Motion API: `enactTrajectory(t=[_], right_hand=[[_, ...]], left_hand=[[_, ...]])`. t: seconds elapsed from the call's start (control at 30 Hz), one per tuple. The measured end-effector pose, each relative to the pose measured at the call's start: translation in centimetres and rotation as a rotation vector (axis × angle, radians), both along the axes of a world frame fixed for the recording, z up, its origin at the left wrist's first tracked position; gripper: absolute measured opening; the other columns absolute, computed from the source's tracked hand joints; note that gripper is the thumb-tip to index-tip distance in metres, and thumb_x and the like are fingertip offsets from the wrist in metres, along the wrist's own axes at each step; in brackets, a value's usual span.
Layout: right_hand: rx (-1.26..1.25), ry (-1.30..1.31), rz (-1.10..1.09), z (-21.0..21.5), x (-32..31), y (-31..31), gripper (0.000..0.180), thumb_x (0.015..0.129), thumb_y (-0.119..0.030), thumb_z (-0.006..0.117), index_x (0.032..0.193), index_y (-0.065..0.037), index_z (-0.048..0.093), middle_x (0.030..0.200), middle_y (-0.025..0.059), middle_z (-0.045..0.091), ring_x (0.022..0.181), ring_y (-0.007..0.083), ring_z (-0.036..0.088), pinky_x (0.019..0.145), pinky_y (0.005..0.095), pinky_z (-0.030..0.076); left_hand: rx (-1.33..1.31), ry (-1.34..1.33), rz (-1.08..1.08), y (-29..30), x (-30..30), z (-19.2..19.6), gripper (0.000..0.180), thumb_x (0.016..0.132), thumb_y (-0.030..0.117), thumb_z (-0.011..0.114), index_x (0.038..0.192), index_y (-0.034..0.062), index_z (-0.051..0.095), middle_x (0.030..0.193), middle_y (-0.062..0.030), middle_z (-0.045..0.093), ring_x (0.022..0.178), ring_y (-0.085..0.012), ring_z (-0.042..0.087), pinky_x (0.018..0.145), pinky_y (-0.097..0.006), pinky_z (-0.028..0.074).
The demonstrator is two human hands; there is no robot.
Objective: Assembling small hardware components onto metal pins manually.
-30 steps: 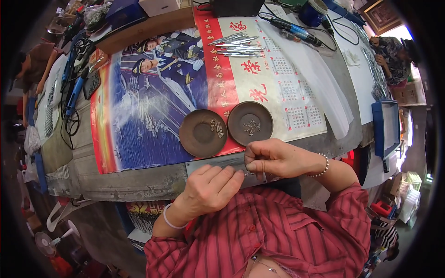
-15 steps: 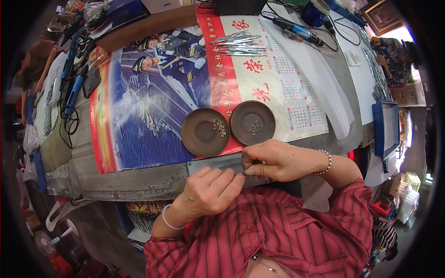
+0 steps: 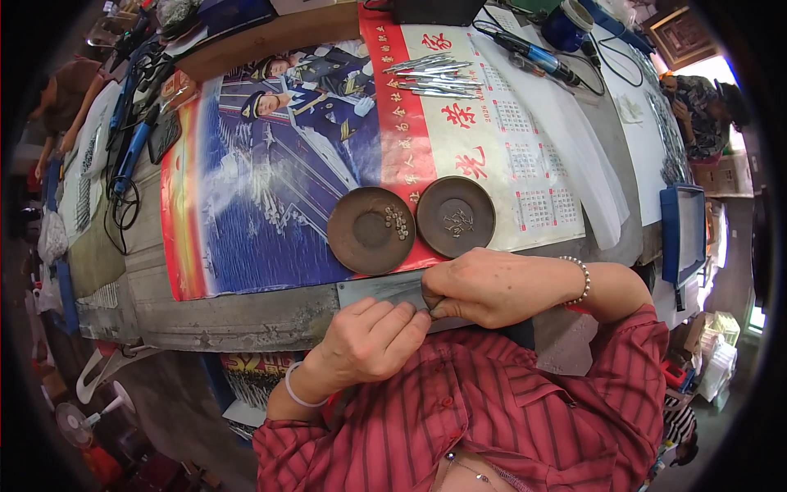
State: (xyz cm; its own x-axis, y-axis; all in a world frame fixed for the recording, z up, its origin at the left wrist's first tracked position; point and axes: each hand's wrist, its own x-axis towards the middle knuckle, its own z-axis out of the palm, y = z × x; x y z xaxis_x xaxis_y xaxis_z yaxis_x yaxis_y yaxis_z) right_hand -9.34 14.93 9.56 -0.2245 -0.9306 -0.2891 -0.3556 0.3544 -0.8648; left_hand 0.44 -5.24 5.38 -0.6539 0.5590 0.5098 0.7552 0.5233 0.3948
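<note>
A flat grey metal plate [image 3: 381,289], rectangular and dull, lies level along the near edge of the desk [image 3: 246,316], just below two round brown dishes, its right part hidden beneath both hands.

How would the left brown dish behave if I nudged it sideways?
The left brown dish is shallow and wide, so it would probably slide on the glossy calendar poster rather than tip. The small pieces inside lie loose and might scatter. It looks rigid, perhaps metal.

- Two round dishes [image 3: 370,230]: dark brown.
- Poster [image 3: 270,189]: blue picture, red band, white calendar grid.
- Shirt [image 3: 492,410]: red with dark stripes.
- Flat plate [image 3: 381,289]: grey.
</note>
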Motion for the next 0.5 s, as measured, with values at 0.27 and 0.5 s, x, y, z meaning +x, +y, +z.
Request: enactTrajectory(t=[0.27,0.5], right_hand=[[-0.067,0.246,0.049,0.2,1.5,-1.1,0.018,0.083,-0.014,0.06,0.085,0.0,0.048,0.074,0.0176,0.056,0.073,0.0365,0.058,0.06,0.0438,0.045],[-0.048,-0.103,-0.154,-0.9,2.3,-0.8,0.02,0.086,-0.019,0.061,0.086,0.0,0.053,0.078,0.0194,0.057,0.075,0.0371,0.057,0.064,0.043,0.044]], left_hand=[[0.155,-0.17,-0.031,-0.8,0.7,-1.6,0.02,0.072,0.008,0.065,0.089,0.0003,0.061,0.079,-0.0092,0.06,0.06,-0.0182,0.058,0.052,-0.03,0.046],[0.173,-0.129,0.029,-0.9,1.6,-1.5,0.02,0.072,0.008,0.067,0.089,-0.0009,0.06,0.076,-0.0094,0.06,0.061,-0.0204,0.059,0.052,-0.03,0.047]])
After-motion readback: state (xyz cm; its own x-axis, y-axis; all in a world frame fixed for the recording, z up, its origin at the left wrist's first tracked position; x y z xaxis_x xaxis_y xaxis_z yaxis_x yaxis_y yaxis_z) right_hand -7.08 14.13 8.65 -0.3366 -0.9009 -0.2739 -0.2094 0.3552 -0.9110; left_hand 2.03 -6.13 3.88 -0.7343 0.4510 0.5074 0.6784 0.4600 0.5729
